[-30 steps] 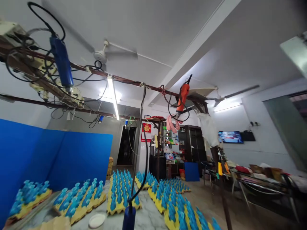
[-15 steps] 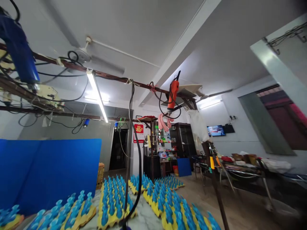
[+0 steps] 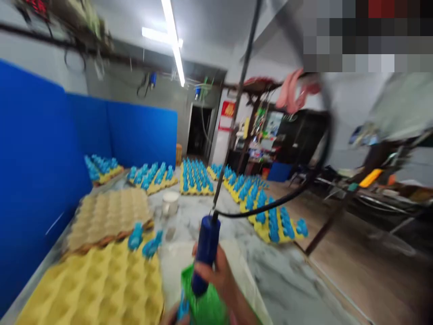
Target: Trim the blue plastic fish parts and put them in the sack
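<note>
My right hand (image 3: 221,275) is wrapped round a dark blue electric screwdriver (image 3: 207,241), which is held upright with a black cable at its top. Its lower tip is over a green container (image 3: 209,309), whose contents I cannot make out. At the bottom edge my left hand (image 3: 174,316) is partly in view, its fingers closed on a blue plastic figure (image 3: 183,308) beside the container. To the left lies a yellow egg-tray (image 3: 98,284), with two blue figures (image 3: 152,243) at its far corner.
Behind the yellow tray is a beige egg-tray stack (image 3: 110,212). A white mug (image 3: 170,203) stands on the marble-look table (image 3: 287,271). Several yellow trays of blue figures (image 3: 196,176) line the back and right. Blue panels (image 3: 37,180) border the left. The screwdriver's cable (image 3: 270,205) loops right.
My view has tilted down from the ceiling and overhead bars to the table. Both hands, the held screwdriver and the green container have come into view.
</note>
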Demonstrator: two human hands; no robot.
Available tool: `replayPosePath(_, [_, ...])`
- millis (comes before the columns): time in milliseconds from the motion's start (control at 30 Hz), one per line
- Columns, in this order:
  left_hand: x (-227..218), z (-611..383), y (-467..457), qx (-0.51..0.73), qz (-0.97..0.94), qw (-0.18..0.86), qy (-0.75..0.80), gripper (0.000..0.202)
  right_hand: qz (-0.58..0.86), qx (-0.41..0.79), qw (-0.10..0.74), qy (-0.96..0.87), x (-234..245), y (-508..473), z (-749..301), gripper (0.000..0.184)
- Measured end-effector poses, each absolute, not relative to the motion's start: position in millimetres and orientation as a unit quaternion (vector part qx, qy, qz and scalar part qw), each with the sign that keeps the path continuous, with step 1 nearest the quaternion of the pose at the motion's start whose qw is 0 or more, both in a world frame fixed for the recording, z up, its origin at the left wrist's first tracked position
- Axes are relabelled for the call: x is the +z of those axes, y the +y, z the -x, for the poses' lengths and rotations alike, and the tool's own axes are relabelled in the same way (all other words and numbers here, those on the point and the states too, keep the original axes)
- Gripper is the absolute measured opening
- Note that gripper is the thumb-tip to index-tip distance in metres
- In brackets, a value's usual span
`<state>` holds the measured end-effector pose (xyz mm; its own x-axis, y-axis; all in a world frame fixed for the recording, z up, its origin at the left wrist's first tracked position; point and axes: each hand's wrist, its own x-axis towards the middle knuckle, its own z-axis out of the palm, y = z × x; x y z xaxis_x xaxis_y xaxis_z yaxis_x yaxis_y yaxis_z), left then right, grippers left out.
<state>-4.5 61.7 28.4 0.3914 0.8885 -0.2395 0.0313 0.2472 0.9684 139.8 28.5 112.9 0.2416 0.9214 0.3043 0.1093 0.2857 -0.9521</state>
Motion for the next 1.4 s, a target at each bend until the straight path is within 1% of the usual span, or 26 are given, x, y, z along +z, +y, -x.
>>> replayPosePath(67, [6.0, 11.3, 39.3, 0.311, -0.471, 0.677, 0.471, 0.040, 0.477, 0.354, 0.626, -0.505, 108.2, 30.8, -137.3, 0.036])
replayPosePath(133, [-6.5, 11.2, 31.2, 0.345, -0.453, 0.696, 0.436, 0.048, 0.439, 0.386, 0.646, -0.491, 103.5, 35.8, -133.6, 0.026])
replayPosePath(167, [-9.8, 9.7, 31.1, 0.351, -0.444, 0.704, 0.429, 0.049, 0.426, 0.393, 0.657, -0.482, 101.2, 38.1, -131.2, 0.023])
replayPosePath(233, [-11.6, 6.5, 33.8, 0.355, -0.430, 0.720, 0.413, 0.047, 0.422, 0.396, 0.667, -0.469, 96.9, 40.6, -125.8, 0.026])
replayPosePath(333, [-8.3, 3.9, 35.7, 0.357, -0.420, 0.730, 0.404, 0.042, 0.429, 0.390, 0.677, -0.453, 91.8, 40.2, -118.2, 0.043])
replayPosePath(400, [-6.9, 3.4, 34.4, 0.357, -0.422, 0.727, 0.407, 0.040, 0.420, 0.381, 0.687, -0.455, 89.3, 39.2, -113.9, 0.047])
replayPosePath(500, [-9.2, 2.6, 32.7, 0.356, -0.427, 0.720, 0.416, 0.037, 0.408, 0.358, 0.699, -0.465, 87.1, 38.4, -108.2, 0.045])
replayPosePath(633, [-15.2, 1.3, 33.5, 0.353, -0.430, 0.717, 0.420, 0.035, 0.401, 0.356, 0.695, -0.478, 85.4, 36.8, -103.6, 0.042])
replayPosePath(833, [-14.4, 1.9, 33.5, 0.357, -0.440, 0.714, 0.411, 0.029, 0.399, 0.351, 0.689, -0.493, 79.6, 33.7, -104.7, 0.028])
replayPosePath(1067, [-13.5, 1.8, 33.6, 0.348, -0.425, 0.725, 0.416, 0.032, 0.415, 0.351, 0.672, -0.503, 61.9, 34.1, -105.5, 0.019])
replayPosePath(1133, [-13.5, 1.9, 33.8, 0.341, -0.418, 0.731, 0.419, 0.031, 0.409, 0.354, 0.674, -0.503, 59.7, 33.5, -104.8, 0.022])
replayPosePath(1267, [-9.7, 2.8, 34.0, 0.331, -0.412, 0.741, 0.414, 0.026, 0.393, 0.378, 0.694, -0.471, 62.2, 33.0, -102.5, 0.035])
replayPosePath(1400, [-1.2, 7.3, 35.9, 0.317, -0.415, 0.750, 0.407, 0.025, 0.373, 0.402, 0.688, -0.475, 66.2, 36.3, -103.8, 0.037])
